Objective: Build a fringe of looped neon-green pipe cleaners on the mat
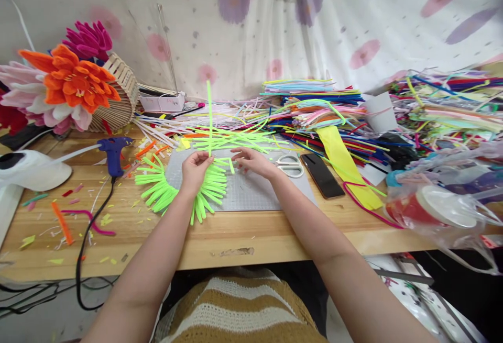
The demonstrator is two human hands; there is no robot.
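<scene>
My left hand is pinched on a lime-green fringe of looped pipe cleaners, which curves in an arc over the left part of the grey cutting mat. From the pinch one green stem stands straight up, and a bent green end points right toward my other hand. My right hand hovers just right of that bent end, fingers apart and holding nothing. Loose green pipe cleaners lie across the mat's back edge, behind both hands.
White-handled scissors and a black phone lie right of my hands. A blue glue gun with its cable is at the left, near fuzzy flowers. Pipe cleaner piles line the back; a bagged cup stands right.
</scene>
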